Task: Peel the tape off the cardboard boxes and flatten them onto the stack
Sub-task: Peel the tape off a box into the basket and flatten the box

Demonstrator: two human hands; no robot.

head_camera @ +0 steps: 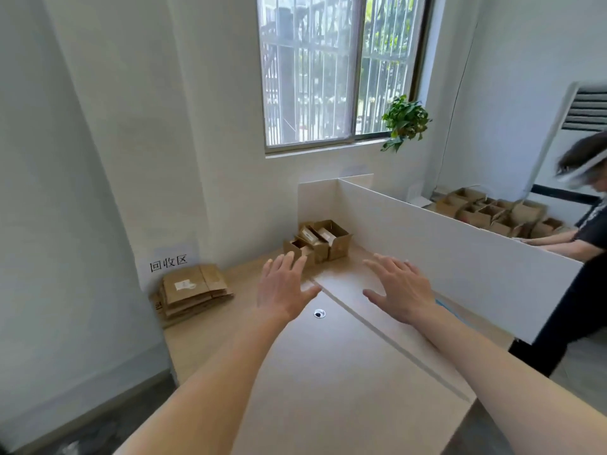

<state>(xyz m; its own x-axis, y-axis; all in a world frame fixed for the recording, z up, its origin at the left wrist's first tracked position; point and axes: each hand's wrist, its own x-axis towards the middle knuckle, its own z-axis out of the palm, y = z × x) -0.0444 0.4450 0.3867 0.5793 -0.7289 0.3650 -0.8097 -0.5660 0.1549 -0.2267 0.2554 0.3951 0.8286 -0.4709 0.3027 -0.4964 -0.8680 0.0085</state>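
Reaching hands [341, 290] spread, cardboard boxes [317, 241] just beyond fingertips

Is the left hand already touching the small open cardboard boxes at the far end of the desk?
Cannot tell. In the head view the left hand, fingers spread, overlaps the nearest of the open boxes, so no gap or contact shows plainly.

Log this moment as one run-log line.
left hand: open, empty | right hand: open, empty | both reaching toward upright boxes | flattened stack: left, by wall | phase: before pickup
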